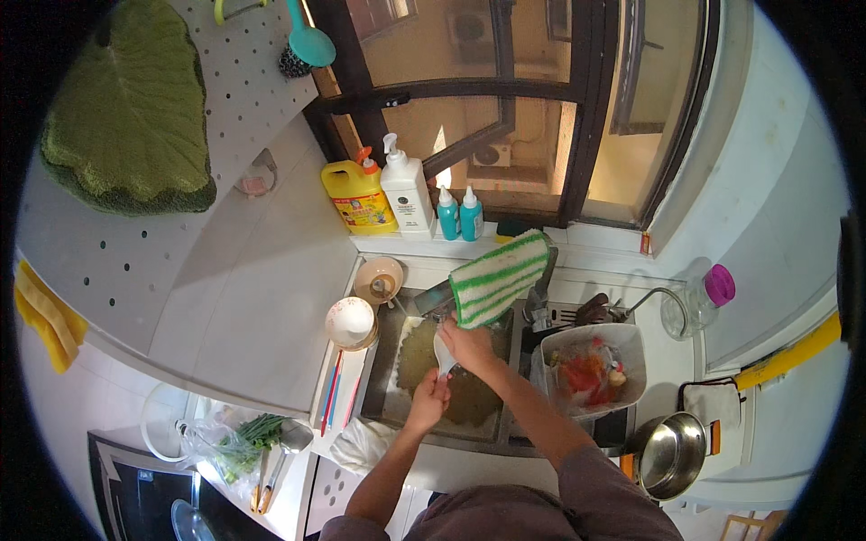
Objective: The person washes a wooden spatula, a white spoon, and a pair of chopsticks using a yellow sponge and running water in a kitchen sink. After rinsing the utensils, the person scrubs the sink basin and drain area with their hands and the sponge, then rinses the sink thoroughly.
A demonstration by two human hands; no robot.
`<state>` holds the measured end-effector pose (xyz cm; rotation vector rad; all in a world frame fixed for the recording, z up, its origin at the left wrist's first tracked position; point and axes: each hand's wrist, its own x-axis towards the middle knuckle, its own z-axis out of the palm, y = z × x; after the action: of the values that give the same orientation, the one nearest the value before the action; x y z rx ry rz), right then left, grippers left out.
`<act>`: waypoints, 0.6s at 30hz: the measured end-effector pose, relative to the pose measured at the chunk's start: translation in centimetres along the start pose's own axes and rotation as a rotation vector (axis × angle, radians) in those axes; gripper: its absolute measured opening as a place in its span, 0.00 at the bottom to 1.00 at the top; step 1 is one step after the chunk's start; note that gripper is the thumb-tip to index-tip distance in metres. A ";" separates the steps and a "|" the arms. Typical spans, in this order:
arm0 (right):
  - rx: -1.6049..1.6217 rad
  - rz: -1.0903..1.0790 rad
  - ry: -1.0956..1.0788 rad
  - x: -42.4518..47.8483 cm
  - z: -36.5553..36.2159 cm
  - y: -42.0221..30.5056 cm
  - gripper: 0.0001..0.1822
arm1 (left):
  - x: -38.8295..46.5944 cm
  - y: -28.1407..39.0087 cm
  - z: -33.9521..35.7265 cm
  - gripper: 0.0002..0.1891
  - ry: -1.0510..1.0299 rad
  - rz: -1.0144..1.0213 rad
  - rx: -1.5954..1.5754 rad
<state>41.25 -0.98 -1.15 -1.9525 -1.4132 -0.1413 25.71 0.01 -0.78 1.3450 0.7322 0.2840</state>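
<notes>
Both of my hands are over the left sink basin (369,392), which holds murky, yellowish water with white foam along its edge. A white spoon (443,353) is held between them. My left hand (427,402) grips its narrow handle end, nearer to me. Around its wider far end are the fingers of my right hand (468,346), which partly hide it. Just beyond my right hand hangs a green-and-white striped cloth (500,280), draped over the tap (433,297).
Left of the basin stand a stacked white bowl (349,322), a pinkish bowl (377,278) and several chopsticks (333,392). At right are a plastic tub (632,372) with red scraps, a steel pot (670,456) and a lidded jar (690,314). Detergent bottles (409,196) line the windowsill.
</notes>
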 end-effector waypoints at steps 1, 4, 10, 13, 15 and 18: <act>-0.016 -0.011 0.034 0.4 -0.2 0.2 0.09 | -0.2 0.7 0.1 0.09 -0.008 -0.006 -0.003; 0.004 0.013 0.027 1.0 -0.8 -0.7 0.09 | -0.2 1.1 -0.3 0.07 -0.023 -0.040 0.007; 0.146 0.082 0.007 -0.5 1.0 -1.8 0.11 | -0.4 0.2 -0.6 0.08 -0.126 -0.159 -0.014; -0.025 0.222 0.029 0.3 1.1 -1.2 0.12 | -0.7 -1.7 -0.2 0.10 -0.207 -0.086 -0.005; -0.022 0.240 0.121 0.6 2.3 0.9 0.12 | -1.5 -2.3 0.7 0.12 -0.196 -0.159 0.016; -0.028 0.390 0.082 0.3 5.1 5.4 0.13 | -1.3 -1.9 1.2 0.12 -0.187 -0.198 -0.090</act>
<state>44.46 1.49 -7.34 -2.1781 -0.9612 -0.0588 25.08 -2.10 -2.09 1.1858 0.6808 0.0325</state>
